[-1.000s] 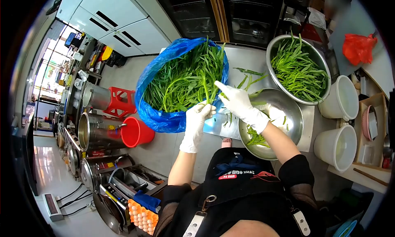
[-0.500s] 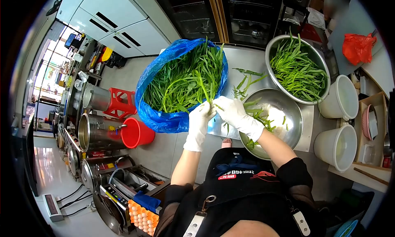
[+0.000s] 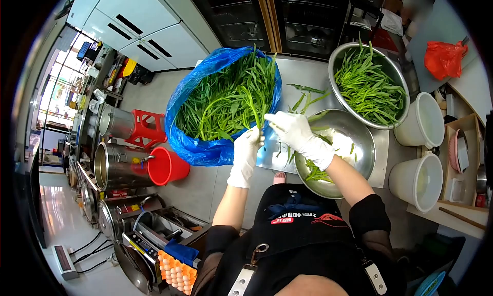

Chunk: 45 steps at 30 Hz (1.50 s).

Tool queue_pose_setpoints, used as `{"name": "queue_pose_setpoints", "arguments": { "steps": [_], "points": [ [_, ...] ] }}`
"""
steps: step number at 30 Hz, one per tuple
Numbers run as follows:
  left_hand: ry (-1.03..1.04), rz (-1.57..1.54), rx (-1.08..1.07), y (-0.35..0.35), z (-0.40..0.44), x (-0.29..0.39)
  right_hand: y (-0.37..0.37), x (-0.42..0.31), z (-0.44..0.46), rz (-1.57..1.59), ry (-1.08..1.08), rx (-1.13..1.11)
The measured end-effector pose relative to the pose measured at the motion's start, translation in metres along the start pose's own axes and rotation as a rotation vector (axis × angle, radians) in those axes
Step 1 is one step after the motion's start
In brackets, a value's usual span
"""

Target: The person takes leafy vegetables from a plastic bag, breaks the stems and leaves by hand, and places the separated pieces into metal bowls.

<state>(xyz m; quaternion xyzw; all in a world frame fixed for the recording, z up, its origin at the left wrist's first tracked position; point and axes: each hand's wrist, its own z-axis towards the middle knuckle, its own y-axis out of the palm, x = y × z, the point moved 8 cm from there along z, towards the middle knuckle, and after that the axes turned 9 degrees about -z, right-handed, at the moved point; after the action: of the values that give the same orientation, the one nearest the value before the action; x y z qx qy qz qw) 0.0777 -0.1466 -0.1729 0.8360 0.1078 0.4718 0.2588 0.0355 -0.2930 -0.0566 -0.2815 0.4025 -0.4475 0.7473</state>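
My left hand (image 3: 249, 147), in a white glove, is closed around the stems of a bunch of leafy greens (image 3: 252, 110) with long narrow leaves. This bunch reaches up over a blue plastic bag (image 3: 192, 151) filled with more of the same greens. Just right of it is my right hand (image 3: 292, 131), also white-gloved, its fingertips slightly apart and pointing at the stems; I see nothing held between them. Under my right wrist sits a wide steel bowl (image 3: 362, 165) with short green pieces inside. Beyond it, a deeper steel basin (image 3: 405, 98) holds a heap of greens.
Loose leaves (image 3: 307, 88) lie on the metal table (image 3: 303, 70). Two white buckets (image 3: 405, 183) stand at the right. On the left are a red bucket (image 3: 167, 166), a red stool (image 3: 148, 129) and a large steel pot (image 3: 123, 165). An egg tray (image 3: 177, 275) is at lower left.
My right hand has drawn slightly away from my left hand, and its fingertips have parted from the stems' lower end. My left hand keeps its hold on the greens.
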Motion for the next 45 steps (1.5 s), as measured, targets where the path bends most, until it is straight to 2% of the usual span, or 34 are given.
{"name": "queue_pose_setpoints", "arguments": {
  "steps": [1, 2, 4, 11, 14, 15, 16, 18, 21, 24, 25, 29, 30, 32, 34, 37, 38, 40, 41, 44, 45],
  "points": [
    [-0.003, -0.004, -0.022, 0.003, -0.002, 0.0, 0.004, -0.009, 0.0, -0.044, -0.084, 0.033],
    [-0.006, -0.009, -0.044, 0.006, -0.003, 0.0, 0.016, -0.014, 0.001, -0.119, -0.12, -0.052],
    [-0.038, -0.065, -0.076, 0.007, -0.006, -0.002, 0.021, -0.02, 0.002, -0.147, -0.106, -0.018],
    [-0.269, -0.4, -0.205, 0.002, -0.01, -0.028, 0.031, -0.016, -0.003, -0.093, -0.155, -0.157],
    [-0.362, -0.366, -0.092, 0.004, -0.013, -0.043, 0.03, -0.005, -0.006, -0.11, -0.146, -0.17],
    [-0.426, -0.329, -0.078, -0.008, -0.004, -0.06, 0.029, 0.003, -0.01, -0.129, -0.155, -0.104],
    [-0.515, -0.206, 0.037, -0.015, -0.006, -0.07, 0.023, 0.008, -0.01, -0.141, -0.114, -0.12],
    [-0.52, 0.104, -0.039, -0.03, 0.002, -0.082, 0.021, 0.016, -0.012, -0.199, -0.149, -0.132],
    [-0.445, 0.602, -0.078, -0.035, 0.005, -0.076, 0.017, 0.022, -0.016, -0.214, -0.152, -0.154],
    [-0.31, 0.618, -0.109, 0.002, -0.017, -0.045, 0.021, 0.026, -0.021, -0.2, -0.125, -0.172],
    [-0.326, 0.648, -0.141, -0.002, -0.013, -0.044, 0.023, 0.027, -0.022, -0.195, -0.115, -0.186],
    [0.146, 0.608, -0.015, 0.017, -0.006, -0.001, 0.03, 0.016, -0.025, -0.192, -0.101, -0.237],
    [0.161, 0.524, 0.029, 0.024, -0.007, 0.004, 0.032, 0.01, -0.025, -0.194, -0.108, -0.249],
    [0.004, 0.348, -0.024, 0.035, -0.006, 0.003, 0.036, -0.002, -0.027, -0.145, -0.135, -0.201],
    [0.11, 0.286, -0.027, 0.039, -0.008, 0.009, 0.031, -0.01, -0.026, -0.125, -0.061, -0.169],
    [0.209, 0.223, 0.028, 0.034, -0.011, 0.014, 0.051, 0.014, -0.042, 0.329, 0.342, -0.108],
    [0.233, 0.207, 0.058, 0.029, -0.012, 0.015, 0.064, 0.028, -0.056, 0.587, 0.55, -0.188],
    [0.315, 0.405, 0.046, 0.028, -0.023, 0.029, 0.07, 0.031, -0.079, 1.112, 0.962, -0.349],
    [0.364, 0.509, 0.019, 0.028, -0.027, 0.036, 0.069, 0.033, -0.085, 1.23, 1.059, -0.362],
    [0.544, 0.815, -0.046, 0.03, -0.051, 0.053, 0.04, 0.054, -0.078, 1.322, 1.072, -0.225],
    [0.627, 0.878, -0.061, 0.028, -0.058, 0.058, 0.038, 0.072, -0.08, 1.304, 1.026, -0.254]
  ]
}}
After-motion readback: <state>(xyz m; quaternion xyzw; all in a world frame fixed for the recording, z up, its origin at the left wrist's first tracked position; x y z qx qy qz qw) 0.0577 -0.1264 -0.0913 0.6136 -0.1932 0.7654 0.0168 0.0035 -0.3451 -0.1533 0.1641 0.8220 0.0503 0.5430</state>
